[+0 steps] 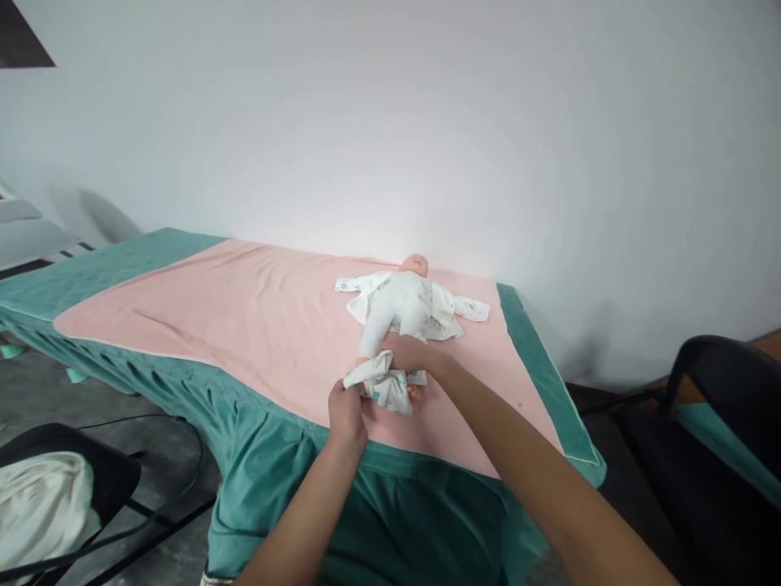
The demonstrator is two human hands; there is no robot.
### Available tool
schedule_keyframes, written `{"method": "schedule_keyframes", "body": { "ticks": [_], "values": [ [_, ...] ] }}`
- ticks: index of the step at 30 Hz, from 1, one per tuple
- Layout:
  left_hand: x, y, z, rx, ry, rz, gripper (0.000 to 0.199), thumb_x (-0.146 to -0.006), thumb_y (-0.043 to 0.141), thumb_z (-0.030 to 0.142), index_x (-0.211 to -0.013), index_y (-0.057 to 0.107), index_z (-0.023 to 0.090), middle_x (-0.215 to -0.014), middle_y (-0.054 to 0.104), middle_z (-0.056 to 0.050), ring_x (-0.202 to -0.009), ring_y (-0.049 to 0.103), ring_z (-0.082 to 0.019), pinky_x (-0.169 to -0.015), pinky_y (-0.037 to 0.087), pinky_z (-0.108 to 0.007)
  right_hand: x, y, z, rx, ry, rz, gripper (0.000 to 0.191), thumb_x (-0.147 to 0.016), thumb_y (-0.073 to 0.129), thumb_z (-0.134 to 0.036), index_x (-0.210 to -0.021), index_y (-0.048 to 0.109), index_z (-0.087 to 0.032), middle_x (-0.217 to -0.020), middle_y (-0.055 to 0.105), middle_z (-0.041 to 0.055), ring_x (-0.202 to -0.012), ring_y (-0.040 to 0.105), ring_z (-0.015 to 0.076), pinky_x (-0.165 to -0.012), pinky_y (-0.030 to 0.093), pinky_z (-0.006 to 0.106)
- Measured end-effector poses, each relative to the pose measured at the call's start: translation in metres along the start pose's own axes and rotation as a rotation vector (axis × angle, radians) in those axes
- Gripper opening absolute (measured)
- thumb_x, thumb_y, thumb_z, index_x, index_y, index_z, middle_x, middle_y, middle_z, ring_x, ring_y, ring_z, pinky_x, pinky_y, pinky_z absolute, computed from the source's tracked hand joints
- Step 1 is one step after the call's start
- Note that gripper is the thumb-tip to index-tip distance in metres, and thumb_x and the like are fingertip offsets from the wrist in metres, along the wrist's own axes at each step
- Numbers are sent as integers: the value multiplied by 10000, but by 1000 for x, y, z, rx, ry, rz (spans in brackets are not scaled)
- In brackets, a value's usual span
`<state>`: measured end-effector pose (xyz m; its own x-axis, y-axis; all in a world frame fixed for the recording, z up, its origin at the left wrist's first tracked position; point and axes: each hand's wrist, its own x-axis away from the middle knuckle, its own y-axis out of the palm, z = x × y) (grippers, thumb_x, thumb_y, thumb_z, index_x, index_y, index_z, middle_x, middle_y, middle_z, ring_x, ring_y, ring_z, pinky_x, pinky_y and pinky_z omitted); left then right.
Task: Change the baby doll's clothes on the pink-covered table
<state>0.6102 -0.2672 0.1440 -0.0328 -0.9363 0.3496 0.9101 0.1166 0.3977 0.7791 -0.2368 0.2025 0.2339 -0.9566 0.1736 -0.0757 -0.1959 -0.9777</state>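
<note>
From where I watch, the left hand (346, 417) pinches one edge of the small patterned garment (390, 392), bunched about the doll's lower legs, one foot (415, 392) showing beside it. The right hand (403, 352) is at the doll's leg; I cannot tell whether it grips leg or cloth. The doll (406, 297) lies on an open white jacket (447, 321), sleeves outspread, on the pink sheet (274, 301). Farther left, I see a black chair (119, 465) bearing crumpled white cloth (49, 496).

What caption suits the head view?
Left hand grips a printed garment, right hand at the legs of a baby doll on a pink blanket.
</note>
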Motion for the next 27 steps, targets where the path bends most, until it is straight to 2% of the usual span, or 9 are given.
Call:
{"method": "schedule_keyframes", "body": {
  "ticks": [2,5,8,15,18,22,25,27],
  "values": [
    [3,0,0,27,-14,12,211,-570,602,150,-780,599,145,-715,627,-16,-631,571,-139,-603,449,-267,-3,2,0,15,-2,28,231,-872,496,-328,-989,651,-204,-1050,669,67,-892,604,181,-698,388,237],
    [10,-2,-3,56,-31,1,216,-578,599,154,-793,609,149,-763,652,-38,-682,603,-162,-637,468,-283,-8,6,0,49,-9,54,215,-843,527,-304,-946,675,-187,-989,676,95,-964,590,221,-787,390,274],
    [13,-4,-7,6,-20,-12,230,-593,579,159,-816,635,151,-804,671,-49,-727,609,-167,-654,465,-275,-11,11,-1,62,-17,73,194,-825,548,-287,-922,687,-192,-943,684,90,-991,577,220,-847,374,285],
    [-6,-6,-5,-124,-9,48,220,-546,570,120,-757,631,141,-642,599,-4,-606,523,-135,-565,385,-246,-10,12,-1,30,-9,107,171,-819,565,-300,-899,667,-188,-946,672,77,-993,567,204,-839,369,280],
    [-9,-2,-5,-98,-11,48,236,-543,556,124,-767,626,143,-652,598,-2,-599,525,-133,-565,393,-248,-9,12,-2,1,-2,117,188,-824,567,-326,-917,649,-186,-977,663,73,-988,564,200,-831,373,280],
    [-3,13,-9,9,-16,57,258,-566,530,154,-816,590,156,-695,617,-8,-624,568,-148,-597,441,-267,-7,12,-4,-47,-8,134,226,-799,601,-335,-966,624,-185,-1060,635,71,-1052,534,199,-851,372,272],
    [-1,20,-10,113,-20,7,264,-574,550,157,-836,579,160,-708,628,-5,-641,579,-152,-615,453,-270,-5,13,-4,-87,-11,142,200,-785,610,-309,-931,612,-173,-1065,626,85,-1078,518,209,-874,362,282],
    [-8,16,-8,61,-5,-51,276,-577,573,154,-853,589,160,-717,634,-3,-649,576,-154,-616,448,-267,-5,13,-3,-125,3,146,148,-794,586,-284,-888,607,-171,-1035,633,84,-1047,532,209,-852,365,284]
  ]
}}
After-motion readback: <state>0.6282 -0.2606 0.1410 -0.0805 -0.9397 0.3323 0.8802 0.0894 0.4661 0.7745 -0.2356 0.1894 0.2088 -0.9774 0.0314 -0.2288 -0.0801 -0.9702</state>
